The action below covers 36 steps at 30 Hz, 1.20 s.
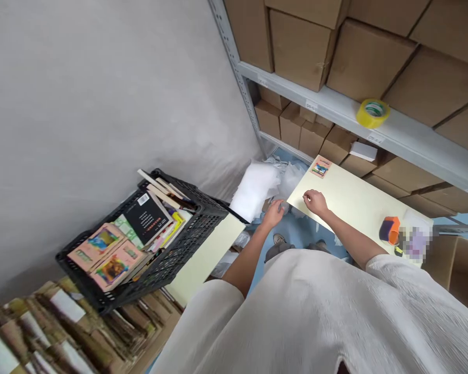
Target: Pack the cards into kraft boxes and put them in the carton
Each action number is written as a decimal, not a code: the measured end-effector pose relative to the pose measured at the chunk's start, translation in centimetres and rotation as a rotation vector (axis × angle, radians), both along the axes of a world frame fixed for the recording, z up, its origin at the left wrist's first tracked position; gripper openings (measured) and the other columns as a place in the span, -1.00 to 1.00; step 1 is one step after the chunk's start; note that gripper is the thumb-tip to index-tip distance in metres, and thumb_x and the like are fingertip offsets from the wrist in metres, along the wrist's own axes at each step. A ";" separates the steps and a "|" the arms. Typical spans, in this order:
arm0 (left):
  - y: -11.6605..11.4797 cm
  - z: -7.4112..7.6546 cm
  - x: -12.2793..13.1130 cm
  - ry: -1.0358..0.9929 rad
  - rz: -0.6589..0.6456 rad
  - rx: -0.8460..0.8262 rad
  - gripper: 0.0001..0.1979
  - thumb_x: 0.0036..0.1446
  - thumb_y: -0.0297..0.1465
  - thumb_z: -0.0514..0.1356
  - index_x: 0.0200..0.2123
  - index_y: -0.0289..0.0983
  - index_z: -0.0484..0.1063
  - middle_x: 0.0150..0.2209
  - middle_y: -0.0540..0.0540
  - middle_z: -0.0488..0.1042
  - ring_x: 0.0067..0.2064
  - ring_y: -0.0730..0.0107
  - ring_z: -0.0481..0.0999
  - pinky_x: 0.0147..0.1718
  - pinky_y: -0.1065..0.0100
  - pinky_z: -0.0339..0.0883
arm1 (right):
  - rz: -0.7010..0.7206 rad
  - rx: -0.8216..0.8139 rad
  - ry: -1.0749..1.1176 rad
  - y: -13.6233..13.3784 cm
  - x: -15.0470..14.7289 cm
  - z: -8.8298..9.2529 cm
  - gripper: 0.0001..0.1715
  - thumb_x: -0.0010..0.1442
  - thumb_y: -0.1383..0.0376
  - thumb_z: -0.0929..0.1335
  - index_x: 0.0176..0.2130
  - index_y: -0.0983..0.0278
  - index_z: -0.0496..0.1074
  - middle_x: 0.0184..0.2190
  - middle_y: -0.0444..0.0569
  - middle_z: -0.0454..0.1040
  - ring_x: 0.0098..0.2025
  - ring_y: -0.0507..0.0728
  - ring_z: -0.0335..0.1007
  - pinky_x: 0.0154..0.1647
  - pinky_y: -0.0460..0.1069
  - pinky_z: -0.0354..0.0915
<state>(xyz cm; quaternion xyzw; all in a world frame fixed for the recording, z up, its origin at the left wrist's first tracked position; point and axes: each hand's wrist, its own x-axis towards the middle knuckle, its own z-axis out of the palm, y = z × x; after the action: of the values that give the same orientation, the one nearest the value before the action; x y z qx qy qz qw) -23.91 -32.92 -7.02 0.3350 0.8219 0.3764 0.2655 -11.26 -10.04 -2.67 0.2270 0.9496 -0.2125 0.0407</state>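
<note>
My left hand (pixel 273 214) is in the air beside a stack of white foam sheets (pixel 251 189). Its fingers are loosely bent and apart, with nothing visible in them. Over the near edge of a pale cream table (pixel 351 202) is my right hand (pixel 315 201), its fingers curled in toward the thumb. Whether anything is inside that curl cannot be made out. A small pink book (pixel 320 167) with a colourful picture lies flat at the table's far left corner, just beyond my right hand and apart from it.
An orange and dark tape dispenser (pixel 390 230) stands on the table's right. A black crate (pixel 179 244) of books is at left, above bundled cardboard (pixel 113 332). Yellow tape (pixel 372 113) rests on a metal shelf (pixel 335 106) with brown boxes (pixel 300 47). An open carton (pixel 464 270) sits at right.
</note>
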 end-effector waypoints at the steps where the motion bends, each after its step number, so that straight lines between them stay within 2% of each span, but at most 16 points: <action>1: -0.8 -0.1 -1.0 -0.002 0.012 0.003 -0.56 0.37 -0.43 0.16 0.26 -0.17 0.52 0.31 -0.20 0.52 0.36 0.12 0.49 0.41 0.06 0.35 | 0.005 -0.001 -0.003 -0.7 -1.3 -0.1 -0.70 0.48 0.27 0.28 -0.05 0.24 0.61 -0.09 0.10 0.66 -0.03 0.26 0.51 -0.02 0.06 0.25; 5: -3.5 -0.6 -4.2 -0.027 0.075 0.015 -0.54 0.34 -0.45 0.17 0.26 -0.18 0.53 0.30 -0.21 0.52 0.38 0.10 0.47 0.44 0.03 0.31 | 0.035 -0.006 0.005 -2.9 -5.8 -0.6 -0.69 0.48 0.26 0.27 -0.06 0.23 0.62 -0.12 0.09 0.66 -0.04 0.26 0.51 -0.01 0.06 0.27; 9: -5.2 -1.6 -6.4 -0.081 0.136 -0.004 -0.56 0.36 -0.42 0.17 0.27 -0.19 0.51 0.33 -0.23 0.48 0.36 0.09 0.48 0.42 0.05 0.33 | 0.069 -0.031 0.007 -3.5 -9.5 -1.4 -0.69 0.47 0.27 0.28 -0.05 0.22 0.61 -0.12 0.07 0.65 -0.04 0.24 0.51 -0.02 0.04 0.29; 15: -6.1 -3.5 -8.8 -0.153 0.231 -0.069 -0.59 0.40 -0.39 0.16 0.26 -0.22 0.51 0.33 -0.28 0.47 0.39 0.02 0.47 0.43 0.04 0.32 | 0.111 -0.088 -0.057 -2.1 -14.9 -3.8 -0.70 0.45 0.29 0.27 -0.05 0.23 0.60 -0.10 0.08 0.63 -0.05 0.24 0.52 -0.04 0.03 0.31; 21: -5.4 -5.8 -11.6 -0.201 0.367 -0.124 -0.64 0.32 -0.40 0.25 0.17 -0.17 0.56 0.25 -0.23 0.54 0.32 -0.01 0.53 0.40 -0.04 0.37 | 0.170 -0.167 -0.110 0.1 -21.6 -7.4 -0.72 0.42 0.32 0.28 -0.05 0.24 0.59 -0.07 0.07 0.63 -0.06 0.21 0.53 0.00 0.02 0.35; 25: -3.7 -8.5 -13.1 -0.232 0.425 -0.142 -0.62 0.31 -0.43 0.25 0.17 -0.18 0.57 0.24 -0.23 0.56 0.35 -0.01 0.52 0.44 -0.06 0.33 | 0.204 -0.205 -0.170 2.0 -25.4 -11.3 -0.73 0.40 0.32 0.30 -0.06 0.24 0.59 -0.04 0.08 0.62 -0.07 0.19 0.54 0.04 0.02 0.38; 29: -1.8 -12.1 -14.2 -0.293 0.469 -0.143 -0.62 0.31 -0.40 0.27 0.18 -0.17 0.57 0.23 -0.24 0.58 0.35 -0.05 0.52 0.46 -0.10 0.31 | 0.207 -0.227 -0.247 3.6 -28.1 -15.9 -0.72 0.39 0.34 0.31 -0.05 0.24 0.60 -0.02 0.09 0.62 -0.07 0.19 0.55 0.08 0.03 0.41; 33: -0.4 -16.3 -15.8 -0.328 0.513 -0.134 -0.59 0.29 -0.36 0.30 0.20 -0.16 0.57 0.23 -0.24 0.58 0.36 -0.07 0.50 0.46 -0.13 0.31 | 0.211 -0.245 -0.295 4.8 -30.2 -20.2 -0.71 0.36 0.36 0.32 -0.03 0.26 0.61 0.01 0.11 0.61 -0.09 0.19 0.56 0.08 0.05 0.44; 36: 0.4 -20.1 -17.6 -0.378 0.595 -0.153 -0.61 0.29 -0.35 0.30 0.18 -0.17 0.58 0.24 -0.25 0.57 0.34 -0.07 0.53 0.43 -0.12 0.35 | 0.194 -0.262 -0.296 5.3 -31.4 -23.4 -0.71 0.34 0.36 0.33 -0.04 0.26 0.62 0.00 0.11 0.62 -0.11 0.18 0.56 0.09 0.06 0.46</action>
<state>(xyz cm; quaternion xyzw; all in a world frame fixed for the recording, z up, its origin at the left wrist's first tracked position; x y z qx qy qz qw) -41.46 -32.56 -27.14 -0.0152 0.8456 0.4299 0.3161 -42.64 -4.75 -26.04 0.1558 0.9149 -0.2937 0.2289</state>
